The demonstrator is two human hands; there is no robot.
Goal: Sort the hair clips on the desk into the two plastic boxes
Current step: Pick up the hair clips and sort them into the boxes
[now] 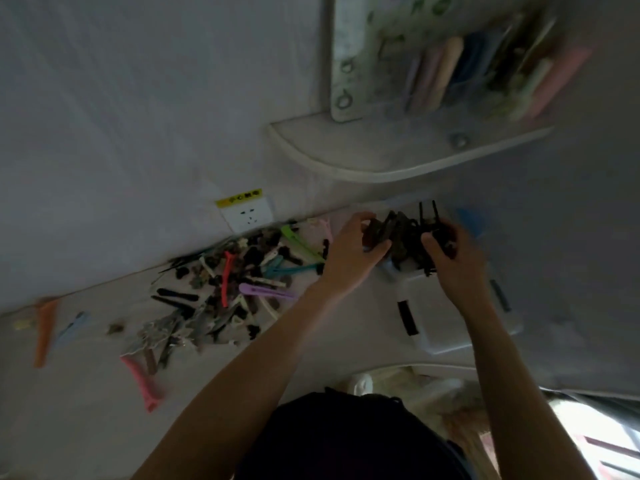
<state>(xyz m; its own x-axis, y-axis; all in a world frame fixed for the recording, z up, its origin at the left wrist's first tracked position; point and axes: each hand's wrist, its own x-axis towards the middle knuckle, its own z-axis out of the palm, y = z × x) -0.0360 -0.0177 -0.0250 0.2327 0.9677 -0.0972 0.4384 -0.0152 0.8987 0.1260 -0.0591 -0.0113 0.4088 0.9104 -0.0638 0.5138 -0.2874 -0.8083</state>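
A heap of mixed hair clips (228,289) lies on the pale desk (332,341), with black, green, red, purple and teal ones among them. Both hands hold a bunch of dark clips (403,237) above a clear plastic box (398,271) at the back of the desk. My left hand (349,251) grips the bunch's left side, my right hand (450,254) its right side. A second clear plastic box (450,323) sits nearer to me, with a black clip (407,318) at its left end. The image is dim and blurred.
An orange clip (45,327), a light blue clip (72,327) and a pink clip (143,382) lie apart on the left. A wall socket (247,214) is behind the heap. A curved shelf (398,157) with an organiser of pens (467,64) hangs above.
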